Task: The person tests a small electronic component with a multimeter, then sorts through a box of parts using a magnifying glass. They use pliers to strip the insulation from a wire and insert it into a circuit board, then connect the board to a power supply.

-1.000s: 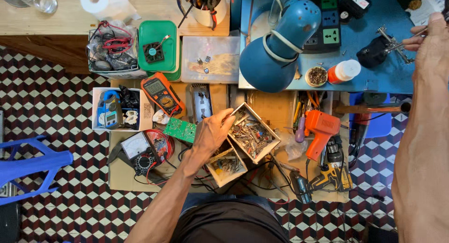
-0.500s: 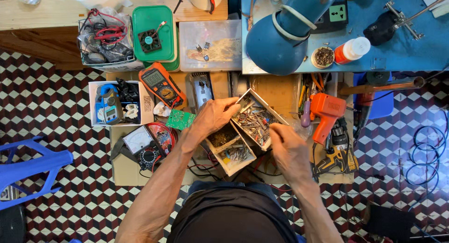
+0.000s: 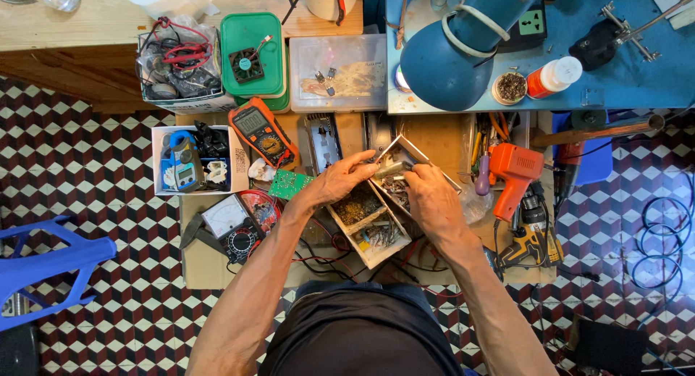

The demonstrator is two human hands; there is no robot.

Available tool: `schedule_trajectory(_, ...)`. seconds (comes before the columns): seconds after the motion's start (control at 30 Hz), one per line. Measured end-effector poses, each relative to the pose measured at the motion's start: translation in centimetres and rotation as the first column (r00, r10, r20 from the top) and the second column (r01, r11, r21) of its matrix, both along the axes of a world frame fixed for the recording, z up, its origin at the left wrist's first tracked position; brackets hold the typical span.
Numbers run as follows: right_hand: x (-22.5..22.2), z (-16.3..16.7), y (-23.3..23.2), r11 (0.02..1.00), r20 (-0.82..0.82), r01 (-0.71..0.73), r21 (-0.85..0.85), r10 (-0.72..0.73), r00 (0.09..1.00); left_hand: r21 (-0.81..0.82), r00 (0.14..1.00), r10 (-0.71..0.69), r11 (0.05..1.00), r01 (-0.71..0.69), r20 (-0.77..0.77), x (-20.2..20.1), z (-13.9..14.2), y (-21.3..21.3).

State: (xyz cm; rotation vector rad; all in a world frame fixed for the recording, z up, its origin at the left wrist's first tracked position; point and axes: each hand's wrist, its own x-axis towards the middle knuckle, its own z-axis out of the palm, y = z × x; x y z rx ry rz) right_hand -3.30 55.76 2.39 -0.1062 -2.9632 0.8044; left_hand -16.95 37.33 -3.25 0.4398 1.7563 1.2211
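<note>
My left hand [image 3: 340,182] and my right hand [image 3: 432,195] meet over a wooden compartment box [image 3: 376,256] full of small metal parts. Between their fingertips they hold a small cylindrical metal part [image 3: 389,171] above the box's far end. The box lies tilted on a piece of cardboard [image 3: 199,271] on the tiled floor. A small green circuit board [image 3: 289,184] lies just left of my left wrist.
An orange multimeter [image 3: 260,133], an analogue meter [image 3: 232,227], a white box with a blue clamp meter [image 3: 184,162], an orange drill [image 3: 514,169] and a green container with a fan [image 3: 250,53] surround the box. A blue lamp [image 3: 456,53] stands on the blue table; a blue plastic stool [image 3: 43,264] stands left.
My right hand came down from the blue table to the box and joined my left hand. Both now hold the metal part; the view moved closer.
</note>
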Motion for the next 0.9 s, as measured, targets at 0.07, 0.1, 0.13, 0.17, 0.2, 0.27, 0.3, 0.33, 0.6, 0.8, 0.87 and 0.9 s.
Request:
schedule_trajectory(0.07,0.4,0.6,0.0,0.997,0.011,0.072,-0.033,-0.071,0.997,0.040,1.000,0.007,0.999,-0.008,0.027,-0.2,-0.1,0.1)
schedule_trajectory(0.1,0.6,1.0,0.0,0.994,0.004,0.096,-0.051,-0.095,0.995,0.063,0.999,0.012,0.998,-0.014,0.037,-0.1,-0.3,0.0)
schedule_trajectory(0.13,0.8,1.5,0.0,0.990,-0.004,0.119,-0.070,-0.120,0.993,0.084,0.999,0.016,0.996,-0.020,0.047,-0.1,-0.4,-0.1)
schedule_trajectory(0.17,1.0,2.0,0.1,0.968,0.016,0.218,-0.127,-0.218,0.976,0.072,0.999,0.022,0.997,-0.025,0.041,-0.2,-0.4,-0.2)
schedule_trajectory(0.2,1.2,2.5,0.2,0.933,0.043,0.312,-0.181,-0.309,0.950,0.059,0.999,0.031,0.998,-0.033,0.035,-0.1,-0.5,-0.3)
schedule_trajectory(0.27,1.8,3.4,0.2,0.883,0.045,0.439,-0.168,-0.438,0.898,0.055,0.998,0.048,0.997,-0.050,0.034,0.0,-0.6,-0.6)
schedule_trajectory(0.3,2.3,3.7,0.3,0.874,0.008,0.474,-0.105,-0.476,0.879,0.066,0.998,0.055,0.996,-0.058,0.034,0.0,-0.6,-0.6)
schedule_trajectory(0.33,2.7,3.8,0.3,0.857,-0.032,0.514,-0.043,-0.515,0.857,0.077,0.998,0.058,0.995,-0.061,0.036,0.0,-0.7,-0.7)
schedule_trajectory(0.6,1.4,-0.7,0.4,0.896,0.316,0.267,0.354,-0.383,0.868,0.045,1.000,0.025,0.999,-0.024,-0.016,-0.1,-1.8,-1.1)
schedule_trajectory(0.8,1.0,-1.6,0.0,0.954,0.199,0.160,0.252,-0.213,0.957,0.044,0.998,0.065,0.997,-0.066,0.005,0.2,-2.1,-1.5)
schedule_trajectory(0.87,0.9,-0.7,-0.2,0.970,0.160,0.195,0.148,-0.218,0.963,0.035,0.997,0.079,0.996,-0.079,0.011,0.2,-2.2,-1.7)
schedule_trajectory(0.9,0.7,-0.4,-0.4,0.958,0.211,0.244,0.151,-0.272,0.939,0.029,0.996,0.084,0.996,-0.084,0.010,0.3,-2.2,-1.7)
